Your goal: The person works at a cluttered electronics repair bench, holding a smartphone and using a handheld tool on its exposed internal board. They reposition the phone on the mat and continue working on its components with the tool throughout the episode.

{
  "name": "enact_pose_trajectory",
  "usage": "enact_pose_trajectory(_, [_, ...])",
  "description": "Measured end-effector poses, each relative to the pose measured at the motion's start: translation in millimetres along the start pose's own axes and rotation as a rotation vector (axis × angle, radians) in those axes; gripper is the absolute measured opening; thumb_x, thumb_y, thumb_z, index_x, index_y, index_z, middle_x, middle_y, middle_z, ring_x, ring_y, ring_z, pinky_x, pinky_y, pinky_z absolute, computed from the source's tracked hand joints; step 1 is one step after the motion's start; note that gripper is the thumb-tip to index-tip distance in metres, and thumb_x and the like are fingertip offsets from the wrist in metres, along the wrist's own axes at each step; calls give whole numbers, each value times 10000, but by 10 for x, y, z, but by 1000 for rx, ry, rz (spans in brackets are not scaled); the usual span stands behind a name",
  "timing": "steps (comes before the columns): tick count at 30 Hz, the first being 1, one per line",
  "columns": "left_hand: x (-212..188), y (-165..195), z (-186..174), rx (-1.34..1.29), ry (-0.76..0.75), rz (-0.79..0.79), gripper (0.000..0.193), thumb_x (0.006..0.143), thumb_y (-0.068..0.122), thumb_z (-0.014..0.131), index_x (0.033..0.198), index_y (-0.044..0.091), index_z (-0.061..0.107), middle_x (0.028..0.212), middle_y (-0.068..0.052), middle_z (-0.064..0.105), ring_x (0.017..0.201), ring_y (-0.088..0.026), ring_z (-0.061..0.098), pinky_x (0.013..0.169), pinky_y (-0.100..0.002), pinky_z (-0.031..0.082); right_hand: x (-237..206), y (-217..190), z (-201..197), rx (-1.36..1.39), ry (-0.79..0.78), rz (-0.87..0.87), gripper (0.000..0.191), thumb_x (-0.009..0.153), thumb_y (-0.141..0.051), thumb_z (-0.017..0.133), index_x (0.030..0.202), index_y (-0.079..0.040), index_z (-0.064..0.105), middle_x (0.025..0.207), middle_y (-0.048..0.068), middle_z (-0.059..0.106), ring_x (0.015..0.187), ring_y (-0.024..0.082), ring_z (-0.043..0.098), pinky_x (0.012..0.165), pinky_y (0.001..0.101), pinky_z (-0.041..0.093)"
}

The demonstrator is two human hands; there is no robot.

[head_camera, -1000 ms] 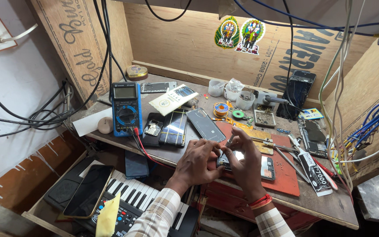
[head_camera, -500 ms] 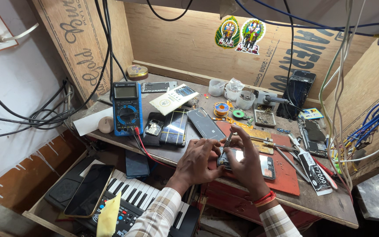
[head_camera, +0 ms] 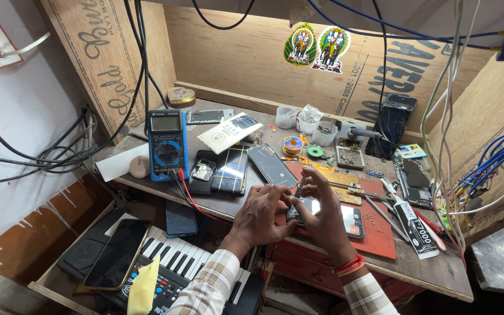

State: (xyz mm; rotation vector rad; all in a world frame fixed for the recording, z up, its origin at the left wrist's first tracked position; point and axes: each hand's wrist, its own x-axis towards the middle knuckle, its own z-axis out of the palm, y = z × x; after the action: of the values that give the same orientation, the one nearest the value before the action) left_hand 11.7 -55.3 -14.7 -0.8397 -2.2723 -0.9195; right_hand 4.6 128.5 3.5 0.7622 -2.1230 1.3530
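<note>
Both hands are working an opened dark smartphone [head_camera: 328, 214] on the red rubber mat [head_camera: 380, 233]: left hand [head_camera: 263, 213] pinning its edge at nine o'clock, right hand [head_camera: 322, 204] pinching a slim metal screwdriver [head_camera: 301, 185] upright. Seemingly unscrewing; steadiness matters next.

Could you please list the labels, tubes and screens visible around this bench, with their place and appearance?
Multimeter: left of bench, blue case, grey screen, round dial.
Two stickers: back board, oval, green and multicoloured.
Glue tube: right edge, long, black and white.
Dark phone: lower left on keyboard, black screen.
</note>
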Motion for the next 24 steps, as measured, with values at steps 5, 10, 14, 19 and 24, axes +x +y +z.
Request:
enact_pose_trajectory(5, [13,-7,11,-8,-3,10,718,702,287,877,1284,70,518,1026,-34,728,1115,-258,652,1035,-431,405,15,-3,30,-8,23,34,644,832,56,744,1403,-129,509,1053,87,664,975,198,745,916,361,615])
enact_pose_trajectory(10, [-10,-13,34,3,2,8,747,712,288,873,1315,66,493,1065,-47,716,1119,-264,646,991,-426,413,-22,-3,24,48,4,30,688,854,86,672,1473,-104,438,1052,63,688,1046,174,726,920,339,586])
enact_pose_trajectory(14, [-15,-24,53,-21,17,16,740,701,308,882,1286,76,493,1053,-38,721,1114,-260,651,988,-427,414,-74,33,100,-44,107,37,764,787,31,798,1450,-111,447,1070,102,634,922,189,693,838,335,596])
enact_pose_trajectory(19, [-16,-29,49,-6,-8,5,723,720,303,872,1297,85,495,1056,-38,721,1114,-256,655,988,-422,416,-172,105,96,106,111,-4,687,902,72,672,1514,-98,409,1100,95,655,1033,179,705,901,328,592])
enact_pose_trajectory(24, [-18,-17,52,-15,0,2,742,712,322,885,1291,78,489,1057,-51,714,1118,-268,649,993,-427,409,-204,148,94,33,130,-75,709,855,100,695,1482,-80,415,1137,94,664,1031,171,699,904,328,582])
